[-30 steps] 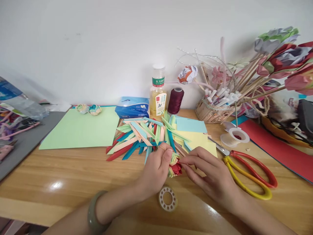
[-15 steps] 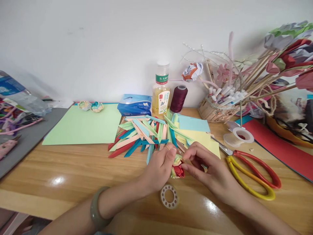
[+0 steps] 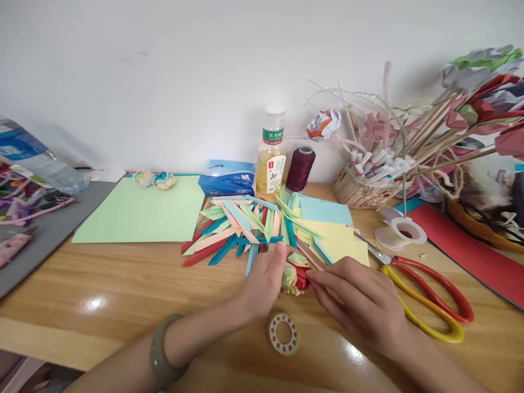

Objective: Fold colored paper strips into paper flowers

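Observation:
A paper flower [image 3: 293, 277] in red, pale green and cream is held between my two hands, just above the table. My left hand [image 3: 264, 278], with a green bangle on its wrist, wraps the flower's left side; its fingers are mostly hidden behind. My right hand [image 3: 360, 295] pinches the red petals at the flower's right edge with thumb and fingertips. Behind the hands spreads a pile of folded paper strips [image 3: 241, 224] in red, blue, green and peach. A roll of tape [image 3: 284, 334] lies flat on the table just below the flower.
Large scissors [image 3: 426, 289] lie at right beside a white spool [image 3: 400, 233]. Green paper sheets [image 3: 139, 213] with small folded flowers [image 3: 153, 179] are at left. Along the wall stand a tissue pack [image 3: 227, 177], a drink bottle [image 3: 271, 153], purple thread [image 3: 301, 169] and a basket of markers [image 3: 364, 191].
My right hand has turned over and drawn slightly down, its fingers now at the red petals. My left hand has opened away a little, and more of the flower shows.

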A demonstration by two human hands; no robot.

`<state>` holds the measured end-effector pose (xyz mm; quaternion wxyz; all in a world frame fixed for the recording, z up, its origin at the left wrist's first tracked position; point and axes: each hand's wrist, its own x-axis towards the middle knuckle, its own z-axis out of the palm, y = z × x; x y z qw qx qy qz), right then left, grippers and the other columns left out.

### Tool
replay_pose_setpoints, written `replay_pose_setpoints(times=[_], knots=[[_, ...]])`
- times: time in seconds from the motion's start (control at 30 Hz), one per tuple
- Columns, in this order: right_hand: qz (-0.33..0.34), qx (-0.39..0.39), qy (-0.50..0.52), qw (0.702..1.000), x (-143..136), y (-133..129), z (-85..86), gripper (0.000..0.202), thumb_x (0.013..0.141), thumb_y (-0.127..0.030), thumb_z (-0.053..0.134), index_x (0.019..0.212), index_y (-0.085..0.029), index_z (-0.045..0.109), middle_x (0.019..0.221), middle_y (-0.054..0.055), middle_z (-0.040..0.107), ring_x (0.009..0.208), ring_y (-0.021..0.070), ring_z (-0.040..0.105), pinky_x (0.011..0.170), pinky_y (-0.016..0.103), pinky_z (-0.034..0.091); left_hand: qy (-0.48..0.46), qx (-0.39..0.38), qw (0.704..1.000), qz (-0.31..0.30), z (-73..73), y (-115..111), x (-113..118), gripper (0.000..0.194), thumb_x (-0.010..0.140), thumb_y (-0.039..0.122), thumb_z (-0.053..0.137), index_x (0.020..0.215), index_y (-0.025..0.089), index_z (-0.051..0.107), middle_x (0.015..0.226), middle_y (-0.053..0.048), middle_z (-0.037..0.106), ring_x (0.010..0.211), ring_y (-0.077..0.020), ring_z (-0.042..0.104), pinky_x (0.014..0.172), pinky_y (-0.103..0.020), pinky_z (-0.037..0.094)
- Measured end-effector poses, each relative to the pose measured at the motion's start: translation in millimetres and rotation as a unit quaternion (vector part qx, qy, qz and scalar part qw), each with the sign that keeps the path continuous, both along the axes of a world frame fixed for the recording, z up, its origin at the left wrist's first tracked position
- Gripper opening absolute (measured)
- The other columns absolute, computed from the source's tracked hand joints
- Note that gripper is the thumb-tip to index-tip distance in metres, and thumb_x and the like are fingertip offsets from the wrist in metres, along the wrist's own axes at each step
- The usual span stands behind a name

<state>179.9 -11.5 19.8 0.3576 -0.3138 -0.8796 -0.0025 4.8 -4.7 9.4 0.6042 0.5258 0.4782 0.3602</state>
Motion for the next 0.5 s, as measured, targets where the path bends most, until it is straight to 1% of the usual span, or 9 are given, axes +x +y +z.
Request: replay_pose_setpoints(times=[0.07, 0.13, 0.2, 0.3, 0.4, 0.5], knots=[[-0.042, 0.011, 0.018, 0.999, 2, 1, -0.1, 0.026, 0.077, -0.006, 0.061, 0.098, -0.02, 0.058, 0.074, 0.003, 0.062, 0.061, 0.0124, 0.057, 0.052, 0.024, 0.046, -0.046, -0.03, 0.998, -0.013, -3.0, 1, 0, 0.071, 0.083, 0.067, 0.016, 0.106, 0.013, 0.057, 0.063, -0.002, 0.051, 0.052, -0.0126, 0.044, 0.046, -0.024, 0.037], [-0.067, 0.016, 0.031, 0.997, 1, 1, 1.8, 0.022, 0.076, -0.007, 0.061, 0.094, -0.02, 0.058, 0.071, 0.002, 0.06, 0.058, 0.0119, 0.056, 0.05, 0.024, 0.045, -0.054, -0.029, 0.998, -0.013, -4.4, 1, 1, 0.069, 0.082, 0.068, 0.021, 0.112, 0.014, 0.053, 0.065, -0.001, 0.05, 0.05, -0.0109, 0.041, 0.044, -0.023, 0.036], [-0.059, 0.014, 0.032, 0.998, 0, 1, 4.0, 0.021, 0.076, -0.007, 0.061, 0.092, -0.02, 0.058, 0.07, 0.002, 0.06, 0.058, 0.0121, 0.056, 0.049, 0.023, 0.046, -0.022, -0.016, 1.0, -0.007, -4.0, 1, 1, 0.065, 0.083, 0.066, 0.024, 0.113, 0.016, 0.054, 0.07, -0.001, 0.05, 0.051, -0.0106, 0.041, 0.047, -0.024, 0.038], [-0.028, -0.011, 0.044, 0.999, -4, 0, 6.0, 0.02, 0.077, -0.005, 0.059, 0.092, -0.018, 0.058, 0.072, 0.003, 0.062, 0.061, 0.0125, 0.057, 0.051, 0.023, 0.047, 0.02, -0.01, 1.0, -0.002, -2.0, -1, 1, 0.062, 0.084, 0.064, 0.023, 0.111, 0.019, 0.055, 0.073, -0.003, 0.052, 0.058, -0.0135, 0.045, 0.052, -0.026, 0.041], [-0.004, -0.07, 0.08, 0.994, -6, -1, 8.1, 0.018, 0.079, -0.006, 0.055, 0.091, -0.019, 0.059, 0.074, 0.003, 0.061, 0.063, 0.0126, 0.058, 0.054, 0.024, 0.048, 0.023, -0.026, 0.999, -0.004, -1.2, -2, 0, 0.063, 0.083, 0.067, 0.022, 0.107, 0.02, 0.056, 0.068, -0.002, 0.053, 0.06, -0.0161, 0.049, 0.053, -0.028, 0.042], [0.021, -0.183, 0.113, 0.976, -8, 1, 13.0, 0.013, 0.083, -0.009, 0.052, 0.085, -0.019, 0.06, 0.073, 0.003, 0.06, 0.064, 0.0121, 0.057, 0.055, 0.023, 0.047, 0.024, -0.04, 0.999, -0.008, -1.0, -2, 0, 0.064, 0.081, 0.07, 0.02, 0.088, 0.019, 0.059, 0.06, -0.001, 0.05, 0.056, -0.0155, 0.048, 0.052, -0.028, 0.042]])
